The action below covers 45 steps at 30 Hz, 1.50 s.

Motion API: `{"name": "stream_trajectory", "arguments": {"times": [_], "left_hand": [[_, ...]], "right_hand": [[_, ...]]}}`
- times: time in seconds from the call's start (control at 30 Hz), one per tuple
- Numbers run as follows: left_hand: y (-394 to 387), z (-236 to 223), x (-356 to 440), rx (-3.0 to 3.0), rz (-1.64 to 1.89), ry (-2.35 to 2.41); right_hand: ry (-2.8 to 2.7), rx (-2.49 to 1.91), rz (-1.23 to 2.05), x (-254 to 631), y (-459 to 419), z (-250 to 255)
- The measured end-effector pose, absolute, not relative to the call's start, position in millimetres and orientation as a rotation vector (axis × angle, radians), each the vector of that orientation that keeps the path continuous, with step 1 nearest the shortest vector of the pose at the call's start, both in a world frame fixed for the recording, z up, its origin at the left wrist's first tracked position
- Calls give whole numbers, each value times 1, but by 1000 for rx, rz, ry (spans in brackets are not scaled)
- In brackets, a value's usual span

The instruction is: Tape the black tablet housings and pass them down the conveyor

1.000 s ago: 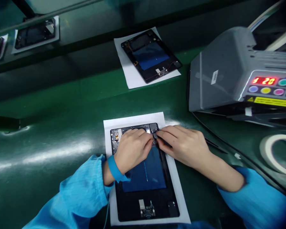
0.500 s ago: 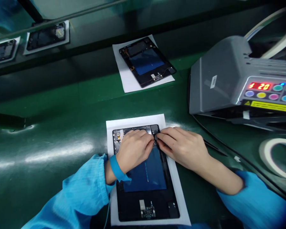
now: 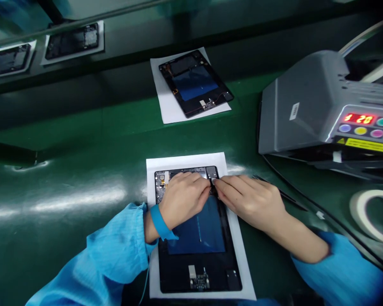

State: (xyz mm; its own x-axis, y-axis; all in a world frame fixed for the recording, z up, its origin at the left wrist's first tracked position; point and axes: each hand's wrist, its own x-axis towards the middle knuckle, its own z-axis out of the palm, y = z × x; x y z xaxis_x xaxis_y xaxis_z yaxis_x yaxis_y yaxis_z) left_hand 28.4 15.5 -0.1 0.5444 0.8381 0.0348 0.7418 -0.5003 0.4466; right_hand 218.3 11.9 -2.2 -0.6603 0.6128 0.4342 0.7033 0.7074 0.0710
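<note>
An opened tablet (image 3: 198,272) lies on a white sheet (image 3: 155,293), its inner side up, with a blue battery area (image 3: 207,233) and small circuit boards showing. My left hand (image 3: 187,195) rests over the tablet's upper part, thumb and fingers pinched together. Close beside it, my right hand (image 3: 250,197) is pinched at the tablet's upper right edge. Between both sets of fingertips sits a small dark piece (image 3: 212,182), largely hidden, so its kind does not show. A blue wrist strap (image 3: 161,223) circles my left wrist.
Behind lies a second opened tablet (image 3: 194,85) on white paper. A grey tape dispenser (image 3: 300,110) with a lit display stands right, near a tape roll (image 3: 367,216), black tweezers (image 3: 293,199) and a cable (image 3: 338,229). More tablets (image 3: 72,41) lie on the ledge at upper left.
The view has shifted slightly. My right fingertips have drawn back a little from the left ones; both hands stay pinched at the tablet's upper right.
</note>
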Motion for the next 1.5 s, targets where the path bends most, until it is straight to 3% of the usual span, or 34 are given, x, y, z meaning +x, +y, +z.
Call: {"name": "stream_trajectory", "arguments": {"times": [0.87, 1.13, 1.37, 1.5], "left_hand": [[17, 3, 29, 2400, 309, 1321], [15, 5, 32, 2361, 330, 1369], [32, 41, 27, 2407, 64, 1311], [84, 62, 10, 2495, 4, 1632]], "right_hand": [[-2705, -1162, -239, 211, 3, 7], [-2582, -1084, -28, 221, -11, -4], [-2528, -1008, 108, 227, -7, -5], [-2525, -999, 103, 230, -10, -3]]}}
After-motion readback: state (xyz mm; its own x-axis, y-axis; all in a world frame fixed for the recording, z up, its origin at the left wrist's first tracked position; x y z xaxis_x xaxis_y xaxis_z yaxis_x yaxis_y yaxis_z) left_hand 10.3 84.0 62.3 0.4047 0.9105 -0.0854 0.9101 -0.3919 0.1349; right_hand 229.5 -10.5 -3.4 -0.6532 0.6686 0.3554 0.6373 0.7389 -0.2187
